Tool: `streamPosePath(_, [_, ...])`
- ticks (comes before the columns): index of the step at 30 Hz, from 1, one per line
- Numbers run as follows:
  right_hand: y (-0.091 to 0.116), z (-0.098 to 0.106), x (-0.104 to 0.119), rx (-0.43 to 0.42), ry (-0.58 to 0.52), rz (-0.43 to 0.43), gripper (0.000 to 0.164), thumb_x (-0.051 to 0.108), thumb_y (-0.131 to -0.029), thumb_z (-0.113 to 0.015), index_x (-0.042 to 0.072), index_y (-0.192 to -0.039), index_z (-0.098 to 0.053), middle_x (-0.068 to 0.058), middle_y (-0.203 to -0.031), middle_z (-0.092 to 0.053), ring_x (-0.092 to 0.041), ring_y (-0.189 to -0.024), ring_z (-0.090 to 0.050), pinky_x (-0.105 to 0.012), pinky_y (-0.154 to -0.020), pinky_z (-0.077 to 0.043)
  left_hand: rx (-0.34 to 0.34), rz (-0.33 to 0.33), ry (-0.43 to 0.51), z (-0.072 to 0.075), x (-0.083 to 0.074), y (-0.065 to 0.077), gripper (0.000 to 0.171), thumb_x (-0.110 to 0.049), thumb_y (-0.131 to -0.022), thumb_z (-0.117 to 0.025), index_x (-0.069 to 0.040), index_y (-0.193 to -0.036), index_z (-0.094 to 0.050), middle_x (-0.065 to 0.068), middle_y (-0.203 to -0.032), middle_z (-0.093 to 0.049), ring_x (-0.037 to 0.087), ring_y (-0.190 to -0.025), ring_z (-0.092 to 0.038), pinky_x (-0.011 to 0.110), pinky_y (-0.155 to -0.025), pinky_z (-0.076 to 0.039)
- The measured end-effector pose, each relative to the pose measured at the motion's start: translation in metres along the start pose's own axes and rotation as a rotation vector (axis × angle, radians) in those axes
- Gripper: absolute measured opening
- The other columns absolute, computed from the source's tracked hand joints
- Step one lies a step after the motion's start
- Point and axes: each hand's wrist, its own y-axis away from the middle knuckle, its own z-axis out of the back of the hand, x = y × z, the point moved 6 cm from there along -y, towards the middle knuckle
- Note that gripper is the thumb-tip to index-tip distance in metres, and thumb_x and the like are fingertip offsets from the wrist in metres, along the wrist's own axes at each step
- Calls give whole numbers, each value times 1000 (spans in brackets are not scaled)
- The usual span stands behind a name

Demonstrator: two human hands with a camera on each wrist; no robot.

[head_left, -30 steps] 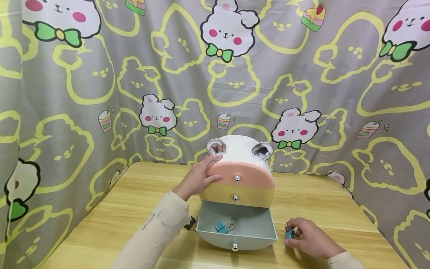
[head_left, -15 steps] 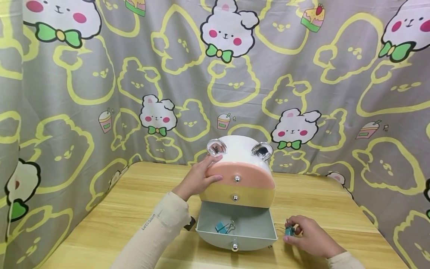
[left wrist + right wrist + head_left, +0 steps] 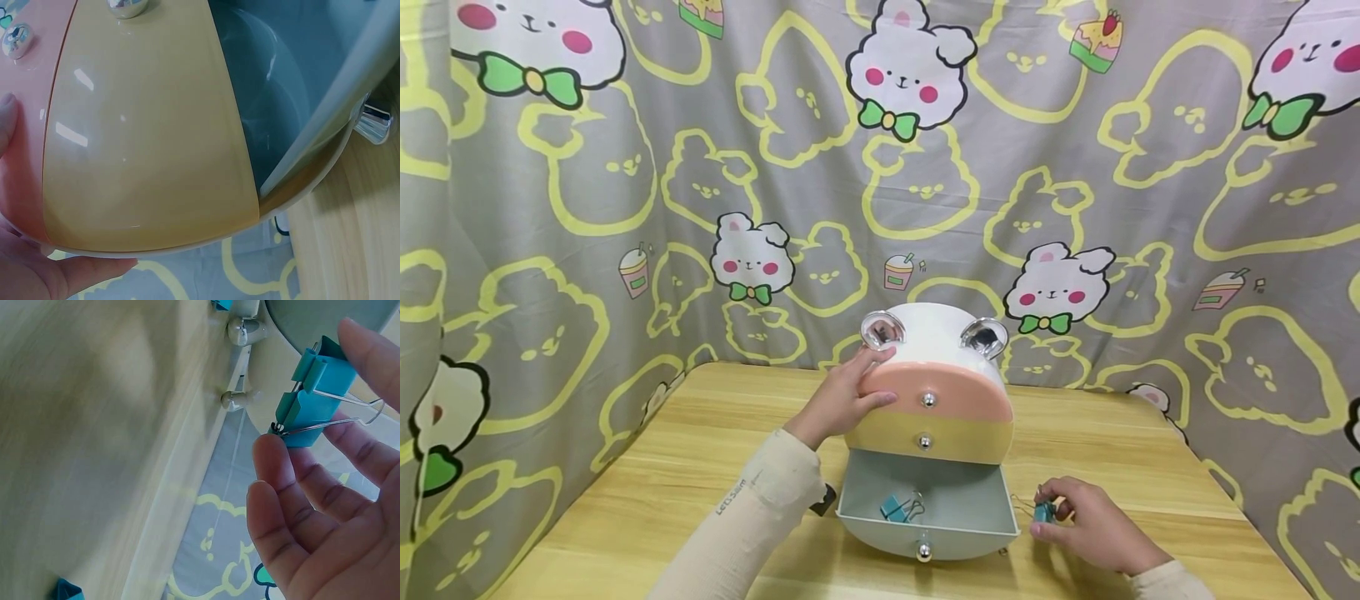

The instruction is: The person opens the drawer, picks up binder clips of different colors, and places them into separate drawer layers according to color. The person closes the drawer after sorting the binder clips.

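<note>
A small drawer box (image 3: 947,333) with silver frog-like eyes stands on the table, its pink and yellow drawers closed and its grey-green bottom drawer (image 3: 970,540) pulled out. My left hand (image 3: 842,396) grips the box's left side, thumb on the pink front; the left wrist view shows fingers along the side edge. A teal binder clip (image 3: 895,508) lies in the pulled-out drawer. Right of that drawer, my right hand (image 3: 1093,521) pinches another teal binder clip (image 3: 319,394) between thumb and fingers, its wire handles showing.
The wooden table (image 3: 700,467) meets a patterned curtain (image 3: 820,183) behind and at the sides. In the right wrist view, a further teal piece (image 3: 67,590) lies at the bottom edge. A small dark object (image 3: 823,498) sits beside the left forearm.
My right hand has shifted slightly up and left with the binder clip, bringing its wire handle closer to the drawer's right edge. The left hand and the box stay put.
</note>
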Motion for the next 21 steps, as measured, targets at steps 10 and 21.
streamPosePath(10, [-1, 2, 1, -11, 18, -11, 33, 34, -83, -76, 9, -101, -64, 5, -93, -59, -4, -74, -53, -26, -61, -47, -1, 1, 3, 0, -1, 2, 59, -27, -87, -73, -19, -140, -47, 4, -106, -57, 21, -88, -54, 43, -83, -46])
streamPosePath(21, [-2, 6, 7, -31, 22, 8, 33, 33, -83, -77, 8, -101, -64, 4, -92, -59, -5, -74, -53, -26, -60, -47, -3, 3, 8, 1, -2, 2, 59, -27, -87, -73, -20, -139, -47, 4, -107, -58, 21, -89, -55, 43, -83, -47])
